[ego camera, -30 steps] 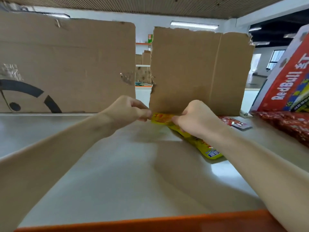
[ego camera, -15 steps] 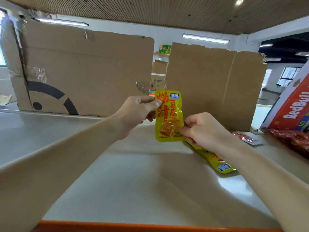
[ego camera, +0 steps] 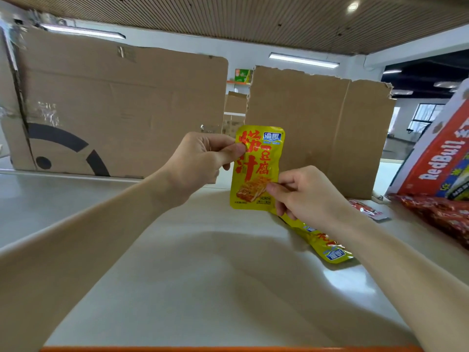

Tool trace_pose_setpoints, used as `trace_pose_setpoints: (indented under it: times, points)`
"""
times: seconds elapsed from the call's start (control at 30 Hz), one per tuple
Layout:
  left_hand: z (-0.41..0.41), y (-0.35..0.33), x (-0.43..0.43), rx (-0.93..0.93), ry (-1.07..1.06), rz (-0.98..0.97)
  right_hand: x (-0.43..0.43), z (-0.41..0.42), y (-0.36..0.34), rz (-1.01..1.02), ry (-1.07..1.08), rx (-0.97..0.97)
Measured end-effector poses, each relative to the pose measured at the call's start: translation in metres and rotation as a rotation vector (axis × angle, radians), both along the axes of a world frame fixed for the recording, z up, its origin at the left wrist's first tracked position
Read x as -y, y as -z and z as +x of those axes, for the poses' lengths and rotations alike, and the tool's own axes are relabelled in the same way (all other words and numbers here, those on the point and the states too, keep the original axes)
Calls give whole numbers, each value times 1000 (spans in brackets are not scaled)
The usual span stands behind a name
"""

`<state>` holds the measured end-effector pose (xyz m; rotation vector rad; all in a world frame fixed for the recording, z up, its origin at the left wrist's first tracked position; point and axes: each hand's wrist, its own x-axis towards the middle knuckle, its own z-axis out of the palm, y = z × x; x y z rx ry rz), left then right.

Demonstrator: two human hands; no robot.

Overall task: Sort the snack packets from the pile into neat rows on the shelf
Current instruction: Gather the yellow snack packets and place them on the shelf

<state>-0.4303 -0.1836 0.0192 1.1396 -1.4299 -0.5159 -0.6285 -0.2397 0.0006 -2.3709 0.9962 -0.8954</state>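
Yellow packet (ego camera: 256, 168) held upright before torn cardboard sheet (ego camera: 317, 128); left hand (ego camera: 200, 163) pinched top corner, right hand (ego camera: 304, 196) pinched bottom edge (thin holds). Could slip, flop onto other yellow packet (ego camera: 327, 247) lying before sheet, spoiling row.

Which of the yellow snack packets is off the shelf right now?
The upright yellow packet, pinched by the left hand and right hand; the other yellow packet lies flat.
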Motion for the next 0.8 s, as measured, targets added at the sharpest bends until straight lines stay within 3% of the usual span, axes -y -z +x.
trace_pose_setpoints:
  times: [0.27, 0.5, 0.8]
  points:
    - [2, -14, -8, -65, 98, -89, -16, -4, -8, -70, -71, 165]
    - [-8, -28, -30, -62, 155, -173, -50, -14, -26, -218, 5, 156]
    - [-52, -31, -67, -59, 379, -211, -116, -68, -31, -184, 126, 117]
